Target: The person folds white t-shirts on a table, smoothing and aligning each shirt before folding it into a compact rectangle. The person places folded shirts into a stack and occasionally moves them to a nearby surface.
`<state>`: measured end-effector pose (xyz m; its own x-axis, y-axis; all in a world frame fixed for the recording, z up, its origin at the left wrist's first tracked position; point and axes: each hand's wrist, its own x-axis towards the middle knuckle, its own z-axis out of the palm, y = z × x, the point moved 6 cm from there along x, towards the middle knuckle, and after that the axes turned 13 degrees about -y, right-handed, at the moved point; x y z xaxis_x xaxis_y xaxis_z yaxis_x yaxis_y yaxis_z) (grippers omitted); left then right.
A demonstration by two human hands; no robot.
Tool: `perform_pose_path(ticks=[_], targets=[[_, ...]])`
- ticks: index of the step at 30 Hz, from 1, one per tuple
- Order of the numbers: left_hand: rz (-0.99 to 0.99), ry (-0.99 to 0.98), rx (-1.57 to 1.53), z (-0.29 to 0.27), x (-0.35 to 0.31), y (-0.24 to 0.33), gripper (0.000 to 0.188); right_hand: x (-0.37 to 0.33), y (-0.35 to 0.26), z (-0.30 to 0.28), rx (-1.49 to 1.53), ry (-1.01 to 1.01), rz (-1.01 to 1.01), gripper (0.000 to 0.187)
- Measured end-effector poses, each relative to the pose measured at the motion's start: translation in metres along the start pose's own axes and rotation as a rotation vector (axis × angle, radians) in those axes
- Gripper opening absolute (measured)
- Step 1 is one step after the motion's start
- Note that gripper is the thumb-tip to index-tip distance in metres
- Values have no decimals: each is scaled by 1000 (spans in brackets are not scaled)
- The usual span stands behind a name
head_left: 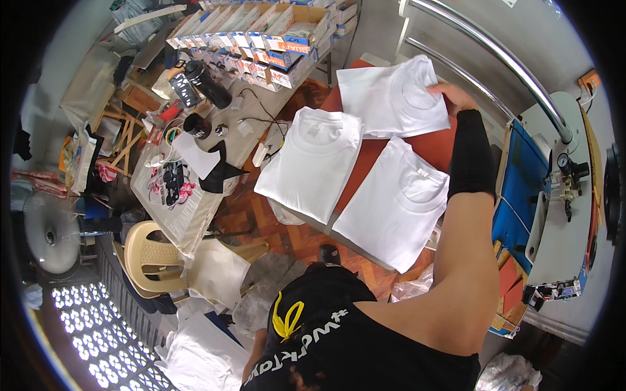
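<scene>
Three folded white T-shirts lie spread over a red-brown surface in front of me: a far one (391, 98), a left one (312, 166) and a near one (394, 205). Their round collars face up. My right hand (454, 96) reaches to the far T-shirt, its fingers stretched out over the right edge beside the collar. A black sleeve covers that forearm. My left arm drops beside my body at the bottom, and its hand is out of sight.
At upper left, a cluttered table (218, 189) bears a black bottle (207, 85), cups and cables. Boxes (287, 45) stand behind it. A plastic chair (156, 257) and a fan (49, 228) are left; a machine with a pressure gauge (564, 161) is right.
</scene>
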<state>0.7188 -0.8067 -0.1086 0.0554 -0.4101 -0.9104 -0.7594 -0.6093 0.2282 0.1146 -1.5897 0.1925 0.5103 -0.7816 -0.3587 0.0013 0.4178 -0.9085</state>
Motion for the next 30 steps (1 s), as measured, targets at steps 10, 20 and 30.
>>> perform_pose_path(ticks=[10,20,30], targets=[[105,244,20,-95,78,57,26,27,-111,62,196,-111,-545,32],[210,236,-528,-142,71,163,28,-72,73,-27,-272,658,375,39],[304,57,-1016,-198,27,233,30,75,21,175,-1090,384,-369,39]])
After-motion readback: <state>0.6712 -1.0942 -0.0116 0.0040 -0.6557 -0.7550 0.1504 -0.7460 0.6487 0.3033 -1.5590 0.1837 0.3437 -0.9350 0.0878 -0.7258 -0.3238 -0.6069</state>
